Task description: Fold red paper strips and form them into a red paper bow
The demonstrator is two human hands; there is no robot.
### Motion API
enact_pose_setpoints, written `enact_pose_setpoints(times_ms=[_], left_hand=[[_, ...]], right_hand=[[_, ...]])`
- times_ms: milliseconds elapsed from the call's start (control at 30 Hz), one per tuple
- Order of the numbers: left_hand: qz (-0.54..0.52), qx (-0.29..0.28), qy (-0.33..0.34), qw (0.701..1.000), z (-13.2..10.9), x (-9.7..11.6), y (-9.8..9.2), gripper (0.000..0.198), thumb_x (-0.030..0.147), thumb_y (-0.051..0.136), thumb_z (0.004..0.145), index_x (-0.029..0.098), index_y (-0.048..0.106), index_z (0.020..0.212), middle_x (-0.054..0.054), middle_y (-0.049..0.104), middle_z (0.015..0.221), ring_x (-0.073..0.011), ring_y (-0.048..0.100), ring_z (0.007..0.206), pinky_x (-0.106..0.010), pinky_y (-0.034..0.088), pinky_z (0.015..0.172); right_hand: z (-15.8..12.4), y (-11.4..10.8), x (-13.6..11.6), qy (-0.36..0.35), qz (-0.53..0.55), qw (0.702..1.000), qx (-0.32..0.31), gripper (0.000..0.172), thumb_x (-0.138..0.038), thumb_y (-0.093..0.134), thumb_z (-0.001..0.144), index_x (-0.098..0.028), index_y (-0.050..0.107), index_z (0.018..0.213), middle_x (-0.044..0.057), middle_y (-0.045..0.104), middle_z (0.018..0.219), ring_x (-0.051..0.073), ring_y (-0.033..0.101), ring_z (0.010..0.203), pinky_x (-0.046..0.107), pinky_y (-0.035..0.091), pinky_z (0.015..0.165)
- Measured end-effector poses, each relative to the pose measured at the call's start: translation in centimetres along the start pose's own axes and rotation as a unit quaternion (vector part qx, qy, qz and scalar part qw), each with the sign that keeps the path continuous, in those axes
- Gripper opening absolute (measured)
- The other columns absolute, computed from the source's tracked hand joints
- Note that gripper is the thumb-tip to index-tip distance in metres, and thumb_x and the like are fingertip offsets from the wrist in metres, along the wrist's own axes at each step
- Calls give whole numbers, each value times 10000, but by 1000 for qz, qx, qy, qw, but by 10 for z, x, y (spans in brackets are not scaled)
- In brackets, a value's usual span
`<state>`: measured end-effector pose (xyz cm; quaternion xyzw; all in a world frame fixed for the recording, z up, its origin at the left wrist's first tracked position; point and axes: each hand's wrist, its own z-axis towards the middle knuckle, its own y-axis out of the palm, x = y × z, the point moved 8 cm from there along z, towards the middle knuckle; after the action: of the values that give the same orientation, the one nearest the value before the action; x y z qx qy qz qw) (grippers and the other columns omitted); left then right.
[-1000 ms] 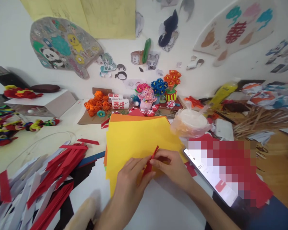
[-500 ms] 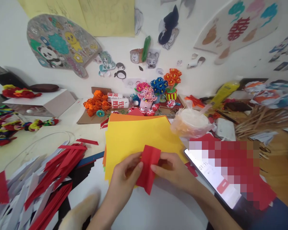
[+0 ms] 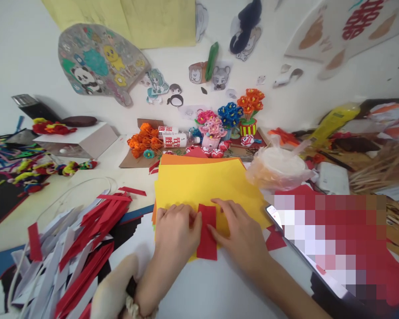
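A red strip of folded paper (image 3: 207, 232) lies on the front part of a yellow paper stack (image 3: 206, 181), its lower end reaching over the white sheet. My left hand (image 3: 177, 232) is closed at the strip's left edge, fingers curled and thumb along the paper. On the other side, my right hand (image 3: 241, 232) has its fingers apart, the thumb touching the strip's right edge and the index finger stretched beyond its top. Whether the left fingertips go under the paper is hidden.
Red and white paper strips (image 3: 86, 248) pile up at the left. A phone (image 3: 306, 257), partly blurred out, lies at the right by red paper. Behind the stack stand a plastic-wrapped cup (image 3: 279, 166) and handmade flowers (image 3: 231, 115). A cream-coloured rounded object (image 3: 115, 288) sits near my left forearm.
The red paper was held up between both hands with a crease showing; now it lies flat on the stack. My right fingers have spread apart. The view has turned slightly left.
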<state>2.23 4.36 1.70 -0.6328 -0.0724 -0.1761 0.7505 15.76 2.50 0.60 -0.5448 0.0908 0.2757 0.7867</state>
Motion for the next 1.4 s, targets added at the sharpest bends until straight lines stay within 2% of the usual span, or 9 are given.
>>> enact_pose_setpoints(times_ms=[100,267,400,533,633,867,1400], left_hand=[[11,2,0,1000,6,-1,1,218,266,520,824,197,562,621,-1,625,622,-182,561,640,-348,306,657],[-64,-16,12,998,8,-7,9,134,218,536,823,195,563,694,13,610,678,-168,554,698,-326,353,671],[-77,19,54,995,4,-5,7,85,199,536,840,196,609,797,-8,645,784,-176,549,767,-329,390,701],[-43,60,132,989,-1,5,1,168,181,510,877,210,669,922,-19,659,830,-169,523,756,-321,386,670],[-33,61,187,980,-3,12,-1,212,162,501,888,221,685,976,-17,661,844,-161,508,751,-310,386,653],[-32,49,232,971,-5,17,-2,214,156,523,883,204,681,1018,-25,646,861,-164,474,757,-306,380,633],[-15,7,234,972,-3,17,2,234,165,489,899,221,682,1019,-31,632,888,-178,468,791,-315,358,664]], right_hand=[[-3,4,-2,-28,-24,999,-15,354,-302,571,836,-221,543,1179,81,646,975,238,608,824,350,505,627],[-6,8,-3,-56,-42,997,-29,322,-276,567,850,-192,612,1158,87,646,989,228,579,808,344,494,616],[-7,8,-3,-68,-51,996,-25,306,-268,552,856,-163,641,1130,98,651,992,225,567,794,341,479,596],[-6,7,-3,-70,-52,996,-23,310,-278,549,859,-159,651,1127,101,656,993,223,561,791,338,478,598],[-6,6,-3,-66,-51,996,-20,320,-285,532,872,-157,650,1140,100,659,997,216,557,793,334,484,609],[-3,3,-4,-62,-56,996,-24,319,-264,527,876,-156,656,1148,77,661,989,199,561,791,322,494,621],[-2,4,-5,-70,-59,996,-23,319,-269,543,864,-159,658,1140,68,657,991,190,562,787,319,491,616]])
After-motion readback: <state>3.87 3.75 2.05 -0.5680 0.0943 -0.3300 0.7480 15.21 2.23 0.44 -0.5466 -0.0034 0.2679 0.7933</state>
